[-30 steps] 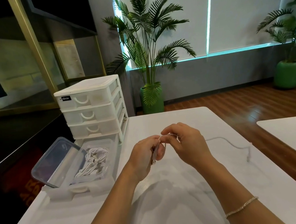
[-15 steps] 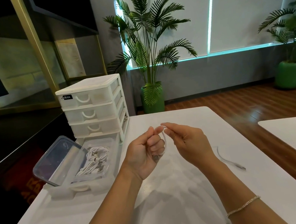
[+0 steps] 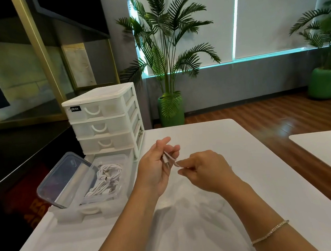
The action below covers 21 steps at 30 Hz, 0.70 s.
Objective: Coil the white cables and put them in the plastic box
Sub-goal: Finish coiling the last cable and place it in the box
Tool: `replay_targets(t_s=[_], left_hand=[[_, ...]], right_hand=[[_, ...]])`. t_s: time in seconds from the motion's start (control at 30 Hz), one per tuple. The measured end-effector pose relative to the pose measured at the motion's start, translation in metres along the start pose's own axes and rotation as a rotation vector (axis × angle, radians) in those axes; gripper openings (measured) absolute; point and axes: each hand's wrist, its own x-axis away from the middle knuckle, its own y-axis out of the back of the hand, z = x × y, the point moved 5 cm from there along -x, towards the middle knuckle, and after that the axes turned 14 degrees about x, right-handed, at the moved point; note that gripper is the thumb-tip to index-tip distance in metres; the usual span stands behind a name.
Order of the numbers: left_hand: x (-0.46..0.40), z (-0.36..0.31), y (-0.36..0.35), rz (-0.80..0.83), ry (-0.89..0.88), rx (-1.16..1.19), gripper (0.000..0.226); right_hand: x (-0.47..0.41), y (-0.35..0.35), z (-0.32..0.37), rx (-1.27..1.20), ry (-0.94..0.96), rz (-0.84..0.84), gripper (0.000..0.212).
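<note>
You are partway through, by the look of it: several white cables (image 3: 107, 179) already lie bundled in the open plastic box (image 3: 124, 169) at the left of the table (image 3: 266, 176), its clear lid (image 3: 64, 179) propped beside it, in front of the white drawer unit (image 3: 103, 119). Your left hand (image 3: 156, 166) grips the gathered loops of one more white cable (image 3: 168, 158) above the table, fingers curled around them, while your right hand (image 3: 203, 172) pinches its free end just beside. What seems left is finishing this coil and carrying it across to the box; no other loose cable shows on the table.
</note>
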Motion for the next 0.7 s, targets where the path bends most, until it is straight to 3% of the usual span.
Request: replay_targets(t_s=[0.17, 0.33, 0.47, 0.7], left_hand=[[0.001, -0.003, -0.002, -0.02, -0.188, -0.593, 0.03], [0.001, -0.001, -0.006, 0.082, -0.302, -0.965, 0.034], [0.0, 0.006, -0.006, 0.169, -0.17, -0.992, 0.026], [0.01, 0.016, -0.008, 0.349, 0.103, -0.842, 0.046]], right_hand=[[0.002, 0.005, 0.002, 0.005, -0.007, -0.009, 0.023], [0.002, 0.018, -0.003, -0.006, -0.048, -0.069, 0.022], [0.003, 0.026, -0.009, -0.003, -0.095, -0.11, 0.024], [0.002, 0.026, -0.014, -0.103, -0.12, -0.122, 0.024]])
